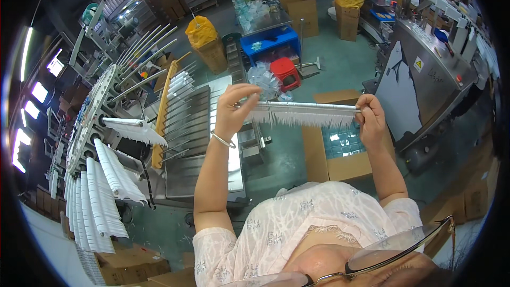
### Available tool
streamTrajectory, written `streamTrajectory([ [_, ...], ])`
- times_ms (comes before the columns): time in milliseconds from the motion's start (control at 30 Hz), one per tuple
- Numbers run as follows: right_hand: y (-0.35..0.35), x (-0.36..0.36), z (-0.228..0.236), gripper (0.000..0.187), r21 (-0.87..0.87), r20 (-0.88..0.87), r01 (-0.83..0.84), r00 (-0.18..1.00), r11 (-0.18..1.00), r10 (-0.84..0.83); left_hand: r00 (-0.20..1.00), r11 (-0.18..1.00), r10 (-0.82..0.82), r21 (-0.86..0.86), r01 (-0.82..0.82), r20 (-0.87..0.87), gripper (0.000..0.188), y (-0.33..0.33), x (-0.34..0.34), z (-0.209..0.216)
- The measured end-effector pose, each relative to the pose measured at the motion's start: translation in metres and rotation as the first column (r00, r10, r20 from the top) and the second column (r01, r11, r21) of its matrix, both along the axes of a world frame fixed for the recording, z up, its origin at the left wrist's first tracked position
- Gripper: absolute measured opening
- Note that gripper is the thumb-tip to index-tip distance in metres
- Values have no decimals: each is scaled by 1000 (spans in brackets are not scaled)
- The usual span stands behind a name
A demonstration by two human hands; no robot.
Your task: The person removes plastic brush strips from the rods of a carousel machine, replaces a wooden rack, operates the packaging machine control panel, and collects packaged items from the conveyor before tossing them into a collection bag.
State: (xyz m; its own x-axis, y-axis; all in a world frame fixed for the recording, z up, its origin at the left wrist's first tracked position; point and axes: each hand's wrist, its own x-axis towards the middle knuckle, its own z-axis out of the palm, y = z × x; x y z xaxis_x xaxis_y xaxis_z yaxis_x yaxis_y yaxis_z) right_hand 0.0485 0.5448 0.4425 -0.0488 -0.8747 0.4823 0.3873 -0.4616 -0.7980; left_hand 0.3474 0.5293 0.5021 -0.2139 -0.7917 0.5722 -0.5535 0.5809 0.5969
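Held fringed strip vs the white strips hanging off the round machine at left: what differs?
Support: the fringed strip spans from the left hand to the right hand; the hanging strips are on the round machine.
Pose: the fringed strip runs nearly level; the hanging strips slope downward.
Look: the fringed strip has a finely cut lower edge; the hanging strips look broader, with cross ripples.
Shared: both white.

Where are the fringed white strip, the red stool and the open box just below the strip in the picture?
Fringed white strip (313,116): head view, mid-fringe.
Red stool (283,66): head view, its seat.
Open box (348,166): head view, its near flap.
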Motion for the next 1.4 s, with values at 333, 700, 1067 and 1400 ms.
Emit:
streamTrajectory([
  [333, -7, -17, 11, 15, 50, 30, 27, 999, 998, -29, 962, 1000, 25, -6, -27, -271, 15, 0, 12, -28],
  [700, -54, -15, 2, 16, 9, -75, -14, 997, 1000, 15, 836, 981, 73, 190, 38, -544, 18, -2, 10, -47],
  [1067, -59, -12, 13, 16, 41, -120, -38, 992, 998, 43, 761, 968, 78, 230, 96, -644, 19, -1, 15, -34],
  [1400, -48, 3, 41, 18, 186, 114, -418, 908, 889, 403, 671, 996, -57, 3, 89, -739, 11, 10, 36, -6],
])
